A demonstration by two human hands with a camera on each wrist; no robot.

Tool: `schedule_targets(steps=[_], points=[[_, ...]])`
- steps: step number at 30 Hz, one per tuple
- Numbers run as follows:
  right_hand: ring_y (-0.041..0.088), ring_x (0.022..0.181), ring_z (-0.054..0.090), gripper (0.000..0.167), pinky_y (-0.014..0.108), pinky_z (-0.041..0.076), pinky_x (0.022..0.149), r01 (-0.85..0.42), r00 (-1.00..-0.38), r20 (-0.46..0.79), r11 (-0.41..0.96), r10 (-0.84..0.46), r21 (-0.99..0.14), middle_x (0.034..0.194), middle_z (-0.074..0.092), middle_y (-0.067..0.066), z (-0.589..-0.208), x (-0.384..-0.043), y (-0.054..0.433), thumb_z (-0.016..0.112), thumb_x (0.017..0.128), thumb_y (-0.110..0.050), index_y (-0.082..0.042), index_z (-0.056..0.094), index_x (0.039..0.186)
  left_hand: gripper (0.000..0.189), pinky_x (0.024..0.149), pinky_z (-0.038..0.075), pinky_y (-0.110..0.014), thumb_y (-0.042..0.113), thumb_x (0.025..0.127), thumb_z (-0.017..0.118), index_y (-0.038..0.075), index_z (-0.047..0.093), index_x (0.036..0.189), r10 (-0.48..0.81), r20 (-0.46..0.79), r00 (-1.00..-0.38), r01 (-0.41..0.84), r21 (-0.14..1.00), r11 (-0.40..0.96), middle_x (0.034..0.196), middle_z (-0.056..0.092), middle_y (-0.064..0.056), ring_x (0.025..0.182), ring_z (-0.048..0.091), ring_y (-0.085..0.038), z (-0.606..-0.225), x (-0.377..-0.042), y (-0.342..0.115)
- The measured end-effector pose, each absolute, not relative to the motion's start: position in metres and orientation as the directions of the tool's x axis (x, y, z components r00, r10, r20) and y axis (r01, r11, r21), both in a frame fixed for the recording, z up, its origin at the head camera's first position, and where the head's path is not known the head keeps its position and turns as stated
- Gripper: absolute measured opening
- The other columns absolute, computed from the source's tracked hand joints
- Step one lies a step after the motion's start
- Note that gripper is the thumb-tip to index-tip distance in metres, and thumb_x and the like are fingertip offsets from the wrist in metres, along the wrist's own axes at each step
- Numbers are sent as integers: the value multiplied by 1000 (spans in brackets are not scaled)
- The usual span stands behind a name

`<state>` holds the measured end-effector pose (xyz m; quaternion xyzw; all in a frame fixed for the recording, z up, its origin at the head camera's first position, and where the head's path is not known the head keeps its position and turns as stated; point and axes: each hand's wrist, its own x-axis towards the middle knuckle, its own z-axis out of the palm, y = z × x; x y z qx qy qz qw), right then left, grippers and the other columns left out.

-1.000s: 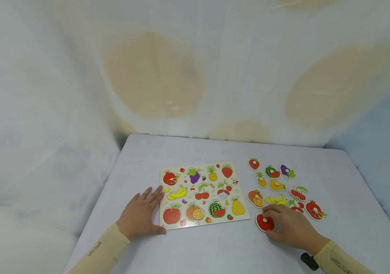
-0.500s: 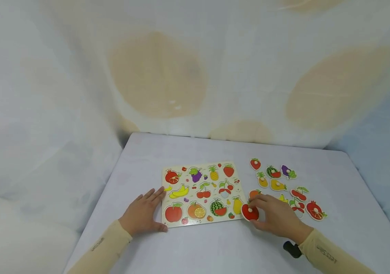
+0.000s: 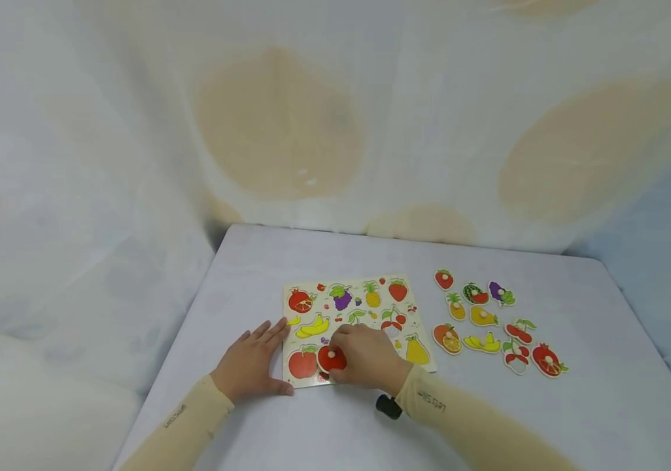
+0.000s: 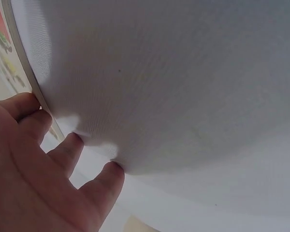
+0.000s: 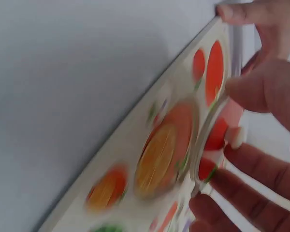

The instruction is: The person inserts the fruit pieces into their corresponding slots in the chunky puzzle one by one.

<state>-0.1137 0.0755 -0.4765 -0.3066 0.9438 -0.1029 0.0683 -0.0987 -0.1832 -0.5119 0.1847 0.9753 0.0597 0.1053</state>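
My right hand (image 3: 367,356) holds a red apple puzzle piece (image 3: 331,360) with a small white knob, low over the board's front left part. In the right wrist view, thumb and fingers grip the apple piece (image 5: 215,140) by its rim, and it is tilted above the printed orange (image 5: 159,154). The fruit puzzle board (image 3: 416,325) lies flat, with the printed apple (image 3: 303,364) just left of the piece. My left hand (image 3: 250,366) rests with fingers spread at the board's left edge. In the left wrist view, its fingertips (image 4: 117,166) touch the tabletop and the board's side.
Several knobbed fruit pieces lie right of the board, among them an orange (image 3: 447,339), bananas (image 3: 482,343), a pear (image 3: 484,316), a watermelon (image 3: 475,294) and a pomegranate (image 3: 549,360). A black wrist device (image 3: 388,406) shows under the right forearm. Draped cloth (image 3: 312,131) surrounds the table.
My right hand has lifted the apple piece from the table right of the board and carried it left over the board. The left hand stays at the board's left edge.
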Motion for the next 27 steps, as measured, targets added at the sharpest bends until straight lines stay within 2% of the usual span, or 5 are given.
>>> schedule_targets(steps=[6,11,16,20,27], points=[[15,86,60,42,28,54,70,-602,-789,-31,783,-613,-156,104,67,-4,-490,-114,38,82,77,-50,-21,73,106,120,112,31,-58,77,62,77,15,36,156,374,-190,-907,347,161,924,163,27,2,146,28,-31,-511,-100,-184],[18,91,60,44,30,55,70,-622,-779,-21,777,-626,-95,109,67,-2,-496,-112,26,81,79,-50,-20,73,108,120,112,31,-59,78,61,75,15,36,156,377,-192,-906,351,157,923,163,27,2,147,27,-31,-514,-101,-184],[18,97,60,46,32,57,77,-637,-768,-8,766,-640,-83,117,66,-2,-495,-105,26,79,82,-52,-21,73,116,120,112,30,-59,77,62,76,14,36,156,376,-199,-905,352,147,924,163,26,1,147,26,-31,-513,-102,-184],[19,100,60,45,32,57,79,-653,-756,22,752,-654,-92,118,66,-1,-496,-102,27,78,83,-51,-21,74,116,120,112,30,-59,77,62,76,14,36,156,382,-197,-903,358,149,922,163,27,1,147,27,-32,-512,-101,-183],[19,105,59,44,33,57,83,-660,-747,-2,742,-665,-115,120,65,-1,-496,-103,29,79,83,-48,-21,73,116,121,112,29,-60,79,63,74,14,34,157,382,-204,-901,356,152,922,163,24,1,147,25,-32,-515,-102,-184]])
